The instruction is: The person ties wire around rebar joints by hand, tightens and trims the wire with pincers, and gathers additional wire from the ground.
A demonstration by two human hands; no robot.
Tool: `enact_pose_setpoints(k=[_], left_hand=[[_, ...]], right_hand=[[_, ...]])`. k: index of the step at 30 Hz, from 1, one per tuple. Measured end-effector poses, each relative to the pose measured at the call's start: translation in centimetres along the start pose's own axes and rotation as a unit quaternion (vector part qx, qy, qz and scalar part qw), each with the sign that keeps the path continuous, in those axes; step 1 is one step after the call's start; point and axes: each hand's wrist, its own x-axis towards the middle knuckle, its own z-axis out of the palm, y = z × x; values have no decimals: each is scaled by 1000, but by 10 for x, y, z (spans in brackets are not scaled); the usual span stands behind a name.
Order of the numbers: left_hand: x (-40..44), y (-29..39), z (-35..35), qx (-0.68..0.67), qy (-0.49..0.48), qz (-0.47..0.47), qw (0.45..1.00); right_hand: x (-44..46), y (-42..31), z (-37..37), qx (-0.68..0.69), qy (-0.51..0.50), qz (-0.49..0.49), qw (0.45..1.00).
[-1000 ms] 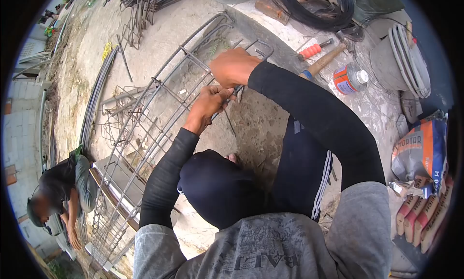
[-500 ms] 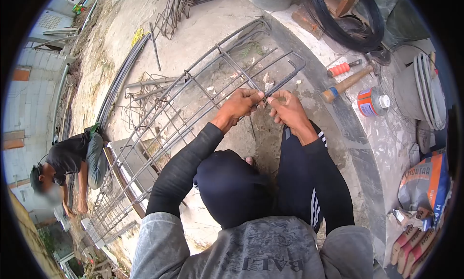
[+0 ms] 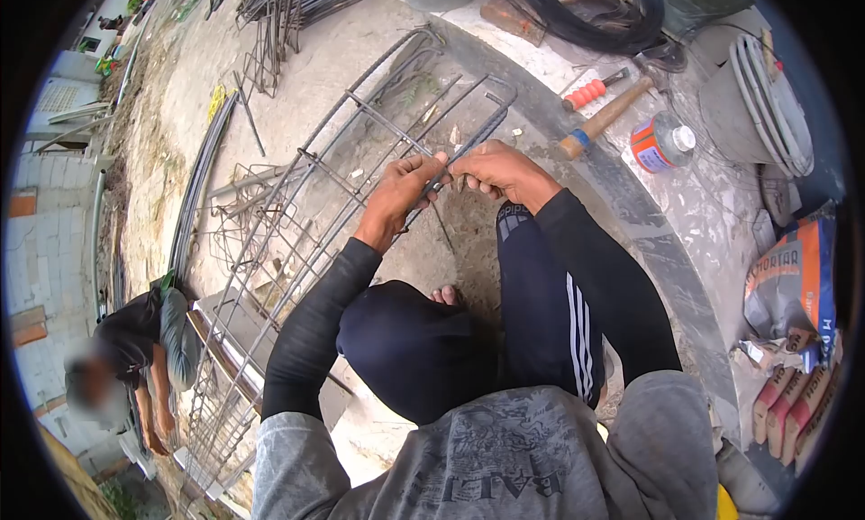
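A long rebar cage (image 3: 311, 159) of ribbed bars and square stirrups runs diagonally from upper middle to lower left. My left hand (image 3: 396, 198) is closed on the cage's near side, where a stirrup meets a long bar, thumb and fingertips pinched around the joint. Right beside it, my right hand (image 3: 506, 174) has its fingers curled and pinched at the same joint. Whatever thin piece lies between the right fingertips is too small to make out. Past both hands, the bar ends bend into hooks near the cage's upper end.
A hammer (image 3: 605, 119), a red-handled tool (image 3: 587, 94) and a labelled can (image 3: 662, 143) lie to the right. Behind them sit a wire coil (image 3: 590, 33) and a bucket (image 3: 734, 101). A mortar bag (image 3: 793, 277) stands far right. Another person (image 3: 144, 340) crouches at left beside the cage.
The view has shifted, so the cage and tools appear further left and higher. My right hand has turned flatter, its back now facing up, while my left stays at the same joint.
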Motion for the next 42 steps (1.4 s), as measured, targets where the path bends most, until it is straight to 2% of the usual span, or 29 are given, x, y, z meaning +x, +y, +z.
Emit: enact_pose_setpoints(k=[1,2,4,5,7,13,16,19,20,24,28,36,39,42], left_hand=[[0,0,1,10,7,-2,1000],[0,0,1,19,14,-4,1000],[3,-4,-1,33,8,7,999],[5,-7,-2,39,4,11,999],[6,-9,-2,48,7,22,999],[11,-8,-4,60,18,-2,998],[9,-6,-2,42,22,-7,999],[8,-1,0,36,25,-8,999],[5,0,2,36,27,-11,999],[3,3,2,65,38,-2,997],[4,4,5,85,63,18,994],[-3,3,14,111,141,54,982],[4,6,5,110,81,-5,991],[7,5,-3,97,28,-29,994]], right_hand=[[1,-3,1,-28,7,-4,1000],[1,-4,3,-125,40,-49,990],[-6,-10,10,-312,104,-136,934],[-13,-10,14,-348,141,-164,912],[-33,-9,25,-413,212,-218,858],[-65,-9,53,-447,316,-216,809],[-93,3,64,-358,290,-208,863],[-80,47,88,-237,266,-255,899],[-79,53,95,-262,236,-195,915],[-36,72,110,-296,264,-173,901],[0,76,120,-150,319,-259,899],[23,92,130,-172,284,-240,912],[25,94,127,-170,263,-246,917],[14,79,121,-161,227,-174,945]])
